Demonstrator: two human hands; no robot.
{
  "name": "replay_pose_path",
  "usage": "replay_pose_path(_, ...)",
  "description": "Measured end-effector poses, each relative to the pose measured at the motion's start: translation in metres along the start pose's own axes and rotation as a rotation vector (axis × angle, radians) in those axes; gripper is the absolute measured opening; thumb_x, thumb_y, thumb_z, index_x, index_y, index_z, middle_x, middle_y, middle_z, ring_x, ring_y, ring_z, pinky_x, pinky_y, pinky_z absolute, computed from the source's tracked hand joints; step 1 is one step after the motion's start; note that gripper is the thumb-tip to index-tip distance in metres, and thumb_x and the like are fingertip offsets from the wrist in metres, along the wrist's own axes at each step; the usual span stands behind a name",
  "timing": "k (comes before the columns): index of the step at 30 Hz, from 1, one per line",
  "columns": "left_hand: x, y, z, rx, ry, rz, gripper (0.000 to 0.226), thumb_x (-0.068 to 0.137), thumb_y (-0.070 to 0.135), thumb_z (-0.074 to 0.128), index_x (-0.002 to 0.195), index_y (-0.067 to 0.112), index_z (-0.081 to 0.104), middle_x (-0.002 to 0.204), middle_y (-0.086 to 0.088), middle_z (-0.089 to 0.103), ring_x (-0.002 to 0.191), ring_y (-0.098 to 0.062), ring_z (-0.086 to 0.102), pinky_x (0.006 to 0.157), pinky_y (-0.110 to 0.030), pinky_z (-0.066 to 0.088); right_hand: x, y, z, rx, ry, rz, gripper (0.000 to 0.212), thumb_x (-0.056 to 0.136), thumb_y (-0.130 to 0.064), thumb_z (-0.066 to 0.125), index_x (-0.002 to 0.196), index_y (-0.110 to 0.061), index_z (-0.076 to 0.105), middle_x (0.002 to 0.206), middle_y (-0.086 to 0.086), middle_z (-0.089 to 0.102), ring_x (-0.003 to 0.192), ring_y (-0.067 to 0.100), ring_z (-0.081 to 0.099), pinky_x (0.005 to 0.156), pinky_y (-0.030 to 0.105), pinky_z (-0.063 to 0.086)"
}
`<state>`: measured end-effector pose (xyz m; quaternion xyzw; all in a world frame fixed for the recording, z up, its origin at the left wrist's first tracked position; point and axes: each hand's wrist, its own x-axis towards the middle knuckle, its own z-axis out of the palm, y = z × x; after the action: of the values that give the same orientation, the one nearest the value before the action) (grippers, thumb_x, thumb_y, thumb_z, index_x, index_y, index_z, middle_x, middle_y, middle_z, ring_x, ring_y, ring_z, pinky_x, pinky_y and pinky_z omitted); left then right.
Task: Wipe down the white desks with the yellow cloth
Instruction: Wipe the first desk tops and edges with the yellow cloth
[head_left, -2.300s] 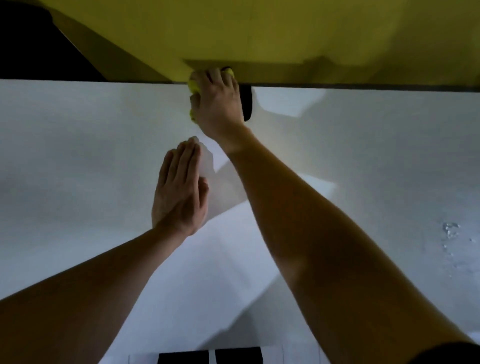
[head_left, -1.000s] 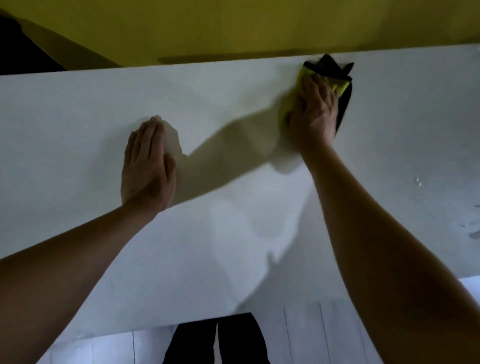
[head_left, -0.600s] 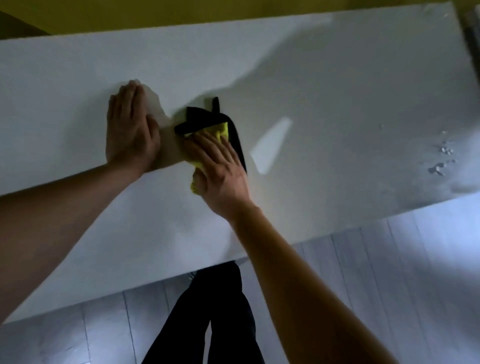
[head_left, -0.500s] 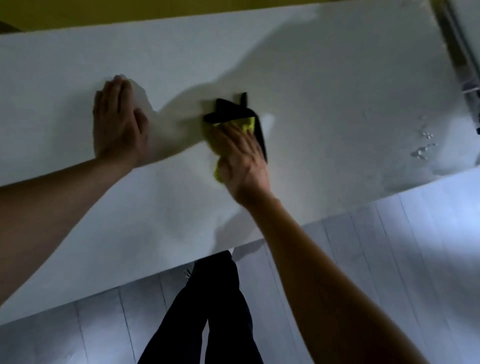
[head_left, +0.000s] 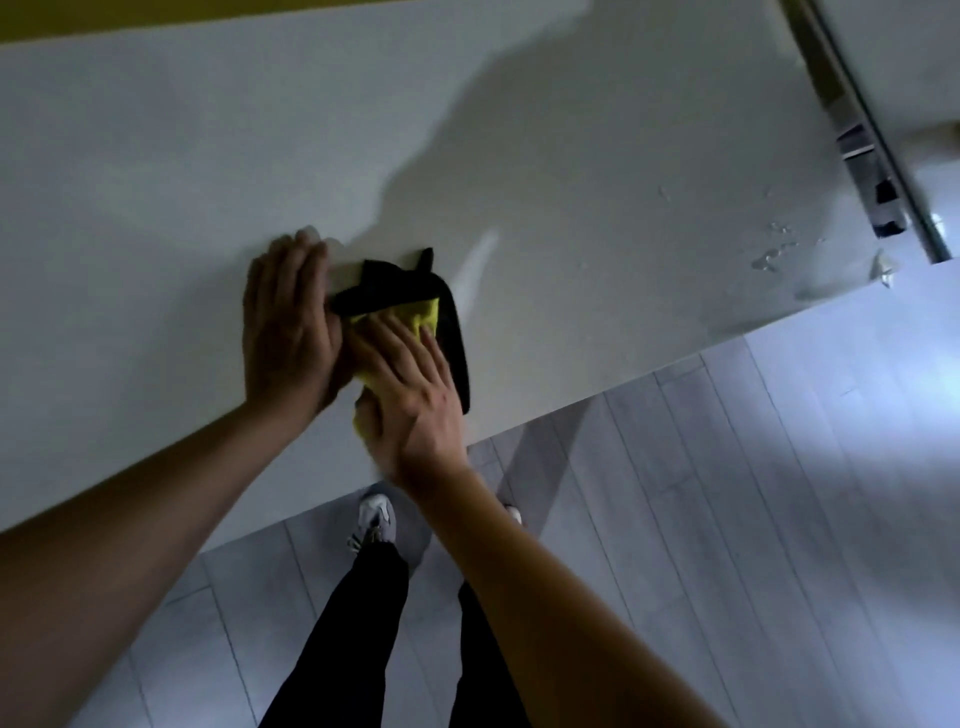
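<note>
A person leans over a white desk (head_left: 571, 156), seen from above, with both bare arms reaching forward. The right hand (head_left: 410, 389) lies flat on a yellow cloth (head_left: 423, 314) with a black edge, fingers straight and slightly spread, pressing it down rather than gripping it, which probably keeps as much fabric as possible against the surface while wiping. The cloth sits near the desk's near edge, roughly at its middle. The left hand (head_left: 288, 327) rests palm-down on the bare desk just left of the cloth, its thumb side touching the cloth, fingers straight and together, holding nothing; it seems to brace the person's weight. Water droplets (head_left: 774, 249) sit unwiped near the desk's right end. Below, dark trousers (head_left: 353, 623) and pale shoes (head_left: 374, 519) stand on grey floorboards (head_left: 727, 519).
</note>
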<state>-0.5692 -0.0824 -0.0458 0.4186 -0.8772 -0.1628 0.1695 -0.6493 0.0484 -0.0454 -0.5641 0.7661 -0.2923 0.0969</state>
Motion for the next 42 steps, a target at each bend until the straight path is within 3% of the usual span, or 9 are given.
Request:
replay_pose_path(8,-0.023,0.041,0.013,-0.032,-0.014,0.013,0.055,0.103,0.018,0.037,0.153,-0.004,0.041,0.162,-0.023,0.036,0.153,-0.041,0.030,0.126,-0.053,0.022,-0.003,0.057,-0.043,-0.009,-0.064,-0.147,0.047,0.095,-0.017,0.054,0.142,-0.016,0.054,0.152,0.008,0.047,0.148,0.024,0.033,0.123,0.046,0.022)
replay_pose_path(12,-0.035,0.096,0.039,-0.021,-0.056,0.135,0.054,0.102,0.017,0.041,0.151,-0.004,0.043,0.161,-0.023,0.038,0.152,-0.041,0.031,0.127,-0.051,0.023,-0.013,0.114,-0.078,-0.042,0.052,-0.029,0.047,0.093,-0.012,0.055,0.140,-0.014,0.058,0.150,0.009,0.050,0.146,0.022,0.036,0.123,0.045,0.025)
replay_pose_path(16,-0.032,0.145,0.066,-0.005,-0.065,0.154,0.055,0.102,0.019,0.039,0.154,0.000,0.042,0.164,-0.020,0.035,0.154,-0.038,0.029,0.127,-0.050,0.022,-0.024,0.190,-0.127,-0.108,0.170,0.067,0.040,0.102,-0.030,0.049,0.137,-0.013,0.060,0.146,0.010,0.054,0.141,0.026,0.043,0.114,0.050,0.035)
replay_pose_path(20,-0.025,0.161,0.082,0.036,-0.059,0.110,0.058,0.102,0.021,0.038,0.157,0.001,0.036,0.166,-0.019,0.031,0.155,-0.034,0.027,0.129,-0.047,0.017,-0.019,0.250,-0.171,-0.144,0.211,0.306,0.046,0.100,-0.030,0.047,0.145,-0.019,0.051,0.153,0.005,0.045,0.143,0.025,0.037,0.114,0.051,0.035)
replay_pose_path(25,-0.027,0.162,0.086,0.084,-0.045,0.069,0.060,0.102,0.022,0.035,0.159,0.002,0.029,0.169,-0.017,0.024,0.157,-0.032,0.021,0.129,-0.046,0.015,-0.013,0.235,-0.163,-0.167,0.269,0.440,0.052,0.099,-0.033,0.036,0.149,-0.020,0.045,0.156,0.003,0.041,0.147,0.023,0.030,0.120,0.051,0.027)
replay_pose_path(29,-0.028,0.162,0.082,0.076,-0.044,0.060,0.061,0.103,0.025,0.034,0.158,0.000,0.031,0.167,-0.019,0.028,0.157,-0.034,0.023,0.129,-0.048,0.018,-0.020,0.175,-0.115,-0.143,0.189,0.216,0.049,0.095,-0.017,0.050,0.144,-0.011,0.051,0.150,0.010,0.048,0.144,0.026,0.036,0.119,0.051,0.026)
replay_pose_path(33,-0.028,0.162,0.081,0.087,-0.054,0.057,0.070,0.098,0.030,0.055,0.156,-0.004,0.034,0.164,-0.022,0.033,0.154,-0.037,0.029,0.126,-0.051,0.026,-0.022,0.144,-0.091,-0.078,0.037,-0.033,0.050,0.095,-0.027,0.054,0.144,-0.014,0.052,0.152,0.008,0.048,0.148,0.023,0.033,0.123,0.049,0.022)
replay_pose_path(38,-0.028,0.161,0.082,0.052,-0.023,0.059,0.060,0.101,0.018,0.047,0.157,0.000,0.036,0.166,-0.017,0.033,0.155,-0.035,0.028,0.126,-0.051,0.025,-0.022,0.203,-0.130,-0.074,0.003,-0.213,0.047,0.092,-0.021,0.057,0.138,-0.019,0.059,0.147,0.005,0.053,0.143,0.023,0.040,0.119,0.047,0.029)
replay_pose_path(42,-0.025,0.164,0.084,0.075,-0.028,0.056,0.060,0.101,0.019,0.033,0.157,0.000,0.034,0.166,-0.016,0.031,0.155,-0.034,0.027,0.128,-0.049,0.022,-0.021,0.306,-0.191,-0.128,0.204,-0.063,0.045,0.086,-0.007,0.061,0.129,-0.019,0.066,0.139,0.006,0.059,0.131,0.028,0.051,0.113,0.044,0.037)
